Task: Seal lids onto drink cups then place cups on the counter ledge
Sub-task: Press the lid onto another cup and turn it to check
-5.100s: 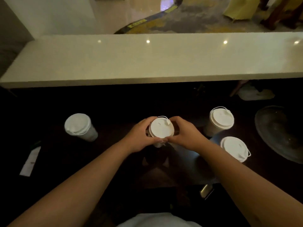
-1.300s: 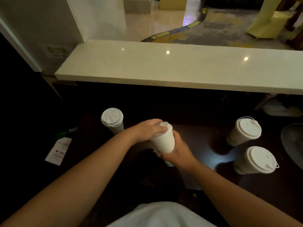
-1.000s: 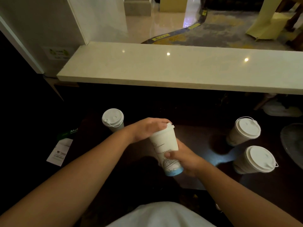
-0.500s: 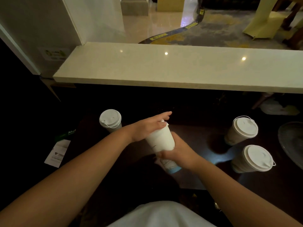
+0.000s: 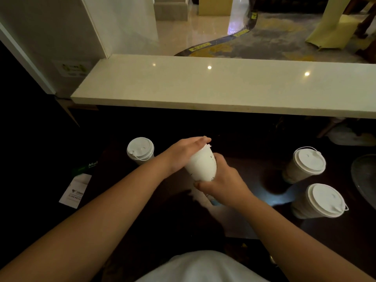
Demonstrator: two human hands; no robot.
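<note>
A tall white paper cup [image 5: 202, 166] with a blue base is tilted over the dark counter, its top leaning away from me. My right hand [image 5: 221, 183] grips its lower half. My left hand [image 5: 184, 152] lies flat with straight fingers pressed on the cup's lid, which is mostly hidden under the palm. One lidded cup [image 5: 140, 149] stands to the left. Two more lidded cups [image 5: 305, 164] [image 5: 321, 201] stand at the right. The pale stone counter ledge [image 5: 223, 86] runs across above the work surface and is bare.
A white paper card [image 5: 75, 190] and a green packet [image 5: 85, 166] lie at the left on the dark counter. A round dark tray [image 5: 366, 176] sits at the far right edge. A white wall corner [image 5: 61, 47] meets the ledge's left end.
The cup was lifted off the counter and tilted. My right hand slid down to its lower half, and my left hand went from curled over the lid to flat on it.
</note>
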